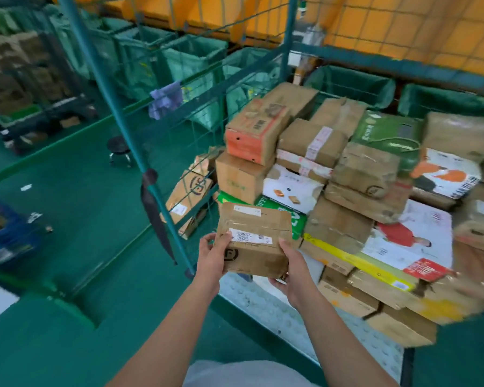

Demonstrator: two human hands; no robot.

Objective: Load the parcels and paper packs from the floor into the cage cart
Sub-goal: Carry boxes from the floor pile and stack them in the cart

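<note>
— Both hands on one parcel [253, 240]?
— Yes. My left hand [213, 254] grips its left edge, fingers curled; my right hand [292, 270] cups the right underside.
— Position?
— Held up at the cart's [263, 305] open front, just before the stacked boxes [333, 174].

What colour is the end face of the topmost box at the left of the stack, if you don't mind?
Orange-red, seen in the head view on the topmost box.

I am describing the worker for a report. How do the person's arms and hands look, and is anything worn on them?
Both forearms are bare, with no sleeves in view. The left hand and right hand wear no gloves, and no watch, ring or wristband shows.
</note>
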